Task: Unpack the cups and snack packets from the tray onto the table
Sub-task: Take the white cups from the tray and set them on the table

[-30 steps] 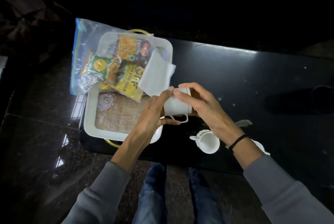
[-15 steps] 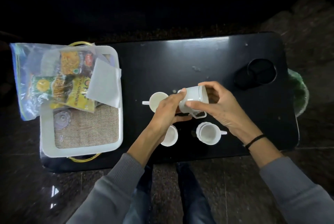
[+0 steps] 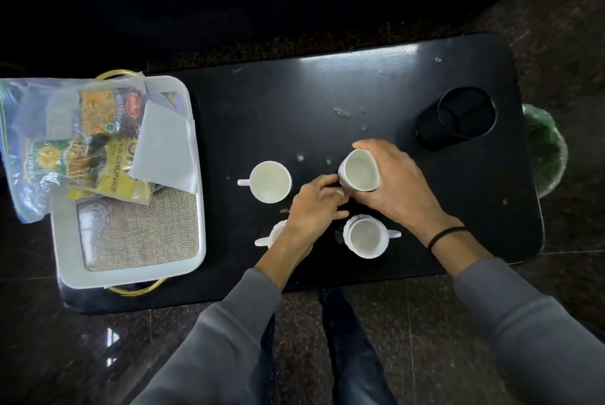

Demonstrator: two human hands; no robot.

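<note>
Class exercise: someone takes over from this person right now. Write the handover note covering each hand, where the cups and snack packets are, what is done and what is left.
Right hand: grip on a white cup, at the table.
Left hand: touching that cup, partly covering another cup.
Done: four cups out of the tray.
Left: snack packets, bagged, lying on the tray.

There is only the one view, from the person's head, looking almost straight down from close above. The black table [image 3: 327,93] runs across the middle, a white tray [image 3: 131,277] at its left end, knees and floor below.
</note>
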